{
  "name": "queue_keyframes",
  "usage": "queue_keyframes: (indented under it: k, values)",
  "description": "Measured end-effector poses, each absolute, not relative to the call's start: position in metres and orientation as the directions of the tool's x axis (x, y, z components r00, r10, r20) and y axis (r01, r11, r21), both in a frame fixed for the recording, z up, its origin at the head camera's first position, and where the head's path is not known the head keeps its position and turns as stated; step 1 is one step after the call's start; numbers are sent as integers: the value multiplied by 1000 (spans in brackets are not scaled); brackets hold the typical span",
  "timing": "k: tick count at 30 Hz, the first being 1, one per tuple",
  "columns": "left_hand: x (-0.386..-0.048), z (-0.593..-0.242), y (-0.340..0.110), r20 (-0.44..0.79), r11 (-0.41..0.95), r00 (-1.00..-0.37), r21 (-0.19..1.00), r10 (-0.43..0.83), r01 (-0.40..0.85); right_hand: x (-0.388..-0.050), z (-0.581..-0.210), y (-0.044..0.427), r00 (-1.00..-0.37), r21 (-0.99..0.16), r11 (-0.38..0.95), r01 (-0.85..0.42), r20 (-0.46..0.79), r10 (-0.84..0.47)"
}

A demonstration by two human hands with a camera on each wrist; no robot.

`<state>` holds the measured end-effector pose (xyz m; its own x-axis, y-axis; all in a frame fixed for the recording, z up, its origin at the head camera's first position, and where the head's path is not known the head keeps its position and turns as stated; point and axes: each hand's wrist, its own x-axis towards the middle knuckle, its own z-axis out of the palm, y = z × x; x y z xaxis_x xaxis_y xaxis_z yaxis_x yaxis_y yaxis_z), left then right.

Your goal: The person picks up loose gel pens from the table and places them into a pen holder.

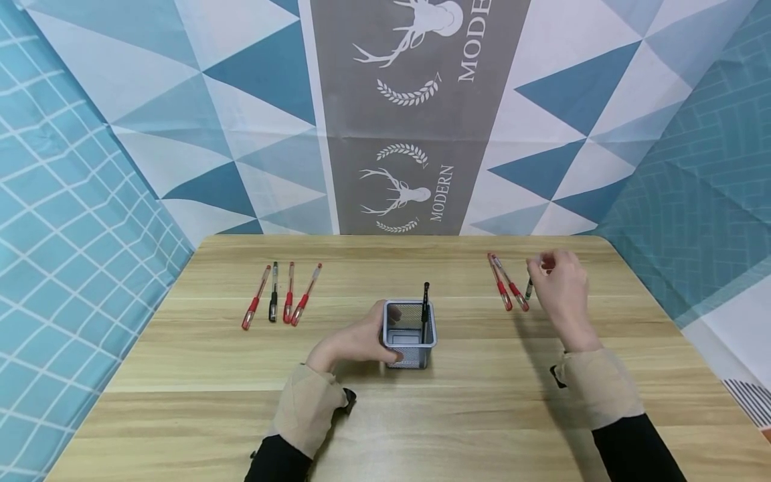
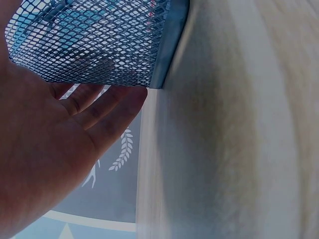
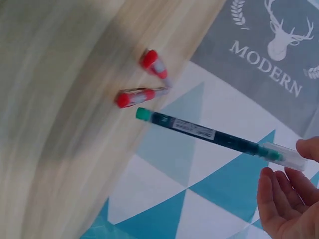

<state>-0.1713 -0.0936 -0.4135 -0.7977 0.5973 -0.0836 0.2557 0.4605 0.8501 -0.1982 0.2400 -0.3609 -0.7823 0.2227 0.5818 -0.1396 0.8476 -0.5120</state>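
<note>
My left hand [image 1: 361,338] grips a square silver mesh pen holder [image 1: 408,355] from its left side, thumb at the front and fingers behind. One black pen [image 1: 425,311] stands in the holder, leaning to its right side. In the left wrist view the fingers [image 2: 107,107] lie against the mesh wall [image 2: 99,45]. At the right, my right hand [image 1: 561,284] pinches a pen [image 3: 199,132] by its clear cap. This pen has a dark barrel, a white label and green ends, and it slants downward over the table.
Two red pens, one [image 1: 500,282] beside the other [image 1: 510,282], lie left of my right hand. On the table's left side are a black pen [image 1: 274,294] and several red pens [image 1: 307,294]. A patterned cloth [image 1: 397,120] hangs behind the wooden table [image 1: 458,422].
</note>
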Motion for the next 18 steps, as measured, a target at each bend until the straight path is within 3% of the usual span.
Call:
queue_keyframes:
  k: [18]
  values:
    - [-172, -413, -94, -80, 446, -789, 858, 609, 256, -189, -340, 211, -597, -360, 852, -380, 799, 71]
